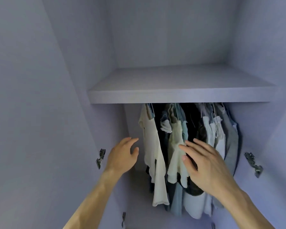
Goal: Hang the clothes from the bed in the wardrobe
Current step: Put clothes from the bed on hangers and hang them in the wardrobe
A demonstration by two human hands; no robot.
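Several garments hang packed together under the wardrobe shelf (178,96): a long white top (153,146) at the left, a cream top (176,142), dark pieces, pale blue items and a grey one (232,146) at the right. My left hand (122,157) hovers with relaxed fingers in the gap left of the white top, holding nothing. With fingers spread straight, my right hand (203,164) lies in front of the cream top and the dark garment behind it. The hanging rail is hidden by the shelf.
Both wardrobe doors stand wide, the left door (31,113) and the right door (284,138), with metal hinges (100,158) on each side wall. The upper compartment above the shelf holds nothing. A gap lies between the white top and the left wall.
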